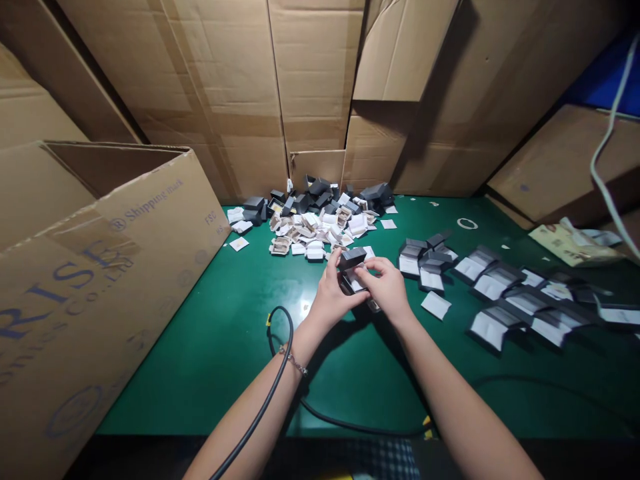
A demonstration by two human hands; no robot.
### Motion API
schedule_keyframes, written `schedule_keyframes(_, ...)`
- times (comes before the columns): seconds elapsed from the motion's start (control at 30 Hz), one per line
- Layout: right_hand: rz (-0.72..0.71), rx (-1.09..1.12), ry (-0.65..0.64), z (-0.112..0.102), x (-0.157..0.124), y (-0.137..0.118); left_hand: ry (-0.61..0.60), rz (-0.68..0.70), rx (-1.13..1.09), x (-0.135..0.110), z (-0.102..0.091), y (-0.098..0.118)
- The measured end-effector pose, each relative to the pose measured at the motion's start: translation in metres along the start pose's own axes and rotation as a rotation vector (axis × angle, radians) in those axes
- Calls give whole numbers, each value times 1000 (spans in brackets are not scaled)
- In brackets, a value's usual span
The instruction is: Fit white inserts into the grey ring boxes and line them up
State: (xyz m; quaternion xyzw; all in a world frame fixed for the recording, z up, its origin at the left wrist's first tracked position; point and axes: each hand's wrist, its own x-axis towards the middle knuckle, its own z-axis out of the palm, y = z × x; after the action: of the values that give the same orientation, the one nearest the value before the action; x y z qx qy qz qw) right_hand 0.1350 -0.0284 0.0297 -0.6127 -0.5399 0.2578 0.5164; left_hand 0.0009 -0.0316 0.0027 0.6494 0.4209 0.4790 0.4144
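Over the green tabletop, my left hand point(331, 293) grips a small black box point(353, 257) whose lid is tilted up. Fingers of my right hand point(389, 291) are closed at a white insert point(355, 281) inside that box; its edge under the fingertips is partly hidden. Just beyond both hands lies a heap of white folded inserts point(315, 230), with a pile of black boxes point(320, 193) behind it. On my right, several open black boxes with white linings point(493, 283) stand in rough rows, and a loose white card point(437, 305) lies near them.
A large cardboard carton point(165, 220) fills the left side. Cardboard walls point(225, 100) rise behind the green table point(240, 380). A black cable point(273, 393) loops over my left forearm. At right are a white ring point(467, 224), a yellowish packet point(575, 243) and a hanging pale cable point(607, 140).
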Motion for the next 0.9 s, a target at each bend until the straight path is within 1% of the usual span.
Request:
schedule_keyframes(0.07, 104, 158, -28, 2, -1, -1, 20, 3, 24, 0, 1, -2)
schedule_keyframes(0.17, 299, 398, -93, 7, -3, -3, 34, 44, 65, -1, 2, -5)
schedule_keyframes(0.2, 348, 457, -106, 8, -4, -4, 34, 63, 80, -2, 2, -5)
schedule_keyframes(0.27, 395, 528, -119, 10, -5, -5, 35, 104, 113, -3, 2, -6)
schedule_keyframes(0.4, 411, 588, -129, 12, -7, -6, 35, 202, 164, -5, 4, -6)
schedule_keyframes(0.57, 435, 616, -105, 11, -8, -11, 43, 280, 215, -6, 7, -8)
schedule_keyframes(0.67, 452, 565, -81, 9, -9, -19, 49, 323, 249, -6, 6, -7)
schedule_keyframes(0.73, 437, 527, -84, 8, -9, -23, 48, 352, 274, -7, 6, -6)
schedule_keyframes(0.8, 401, 501, -84, 7, -9, -22, 46, 387, 308, -7, 5, -4)
schedule_keyframes(0.9, 350, 429, -32, 7, -8, -15, 18, 460, 377, -7, 4, -1)
